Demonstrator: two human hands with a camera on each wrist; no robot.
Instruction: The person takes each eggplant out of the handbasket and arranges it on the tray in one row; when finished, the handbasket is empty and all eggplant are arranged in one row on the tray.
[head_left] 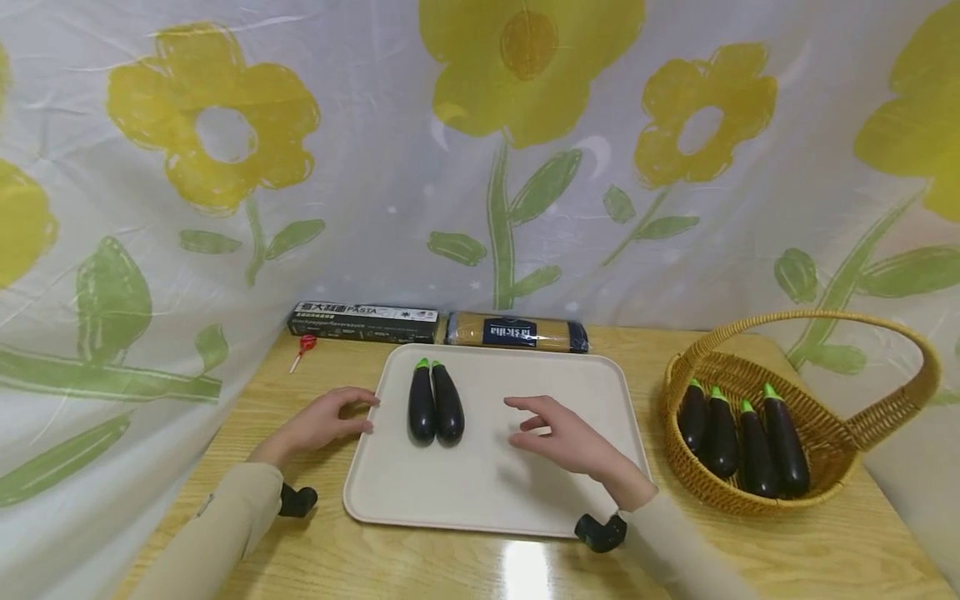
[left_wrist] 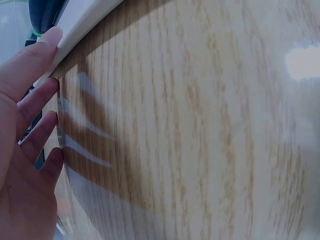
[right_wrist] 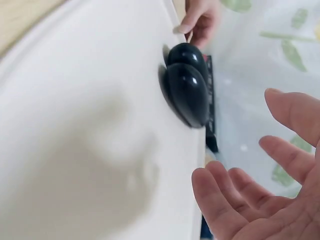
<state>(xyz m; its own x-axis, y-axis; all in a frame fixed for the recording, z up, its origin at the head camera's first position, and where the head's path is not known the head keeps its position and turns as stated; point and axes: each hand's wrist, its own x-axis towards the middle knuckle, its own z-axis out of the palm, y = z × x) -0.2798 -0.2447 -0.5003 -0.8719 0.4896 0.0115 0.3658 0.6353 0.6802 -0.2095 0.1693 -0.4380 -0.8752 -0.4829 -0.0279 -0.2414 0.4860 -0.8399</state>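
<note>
Two eggplants (head_left: 436,404) lie side by side on the left part of a white tray (head_left: 510,500), green stem ends pointing away. My left hand (head_left: 327,421) is at the tray's left edge, fingertips right at the rim and holding nothing. In the left wrist view its fingers (left_wrist: 42,95) are spread loosely beside the rim. Over the middle of the tray hovers my right hand (head_left: 562,437), empty, its fingers loosely bent and casting a shadow on the surface. Both eggplants (right_wrist: 189,92) appear beyond that hand in the right wrist view.
A wicker basket (head_left: 847,433) with several eggplants (head_left: 783,442) stands at the right, its tall handle arching up. Behind the tray lie a black pasta box (head_left: 363,323) and a spaghetti pack (head_left: 516,332). A red lollipop (head_left: 303,348) lies at the back left. A flowered curtain (head_left: 360,183) hangs behind.
</note>
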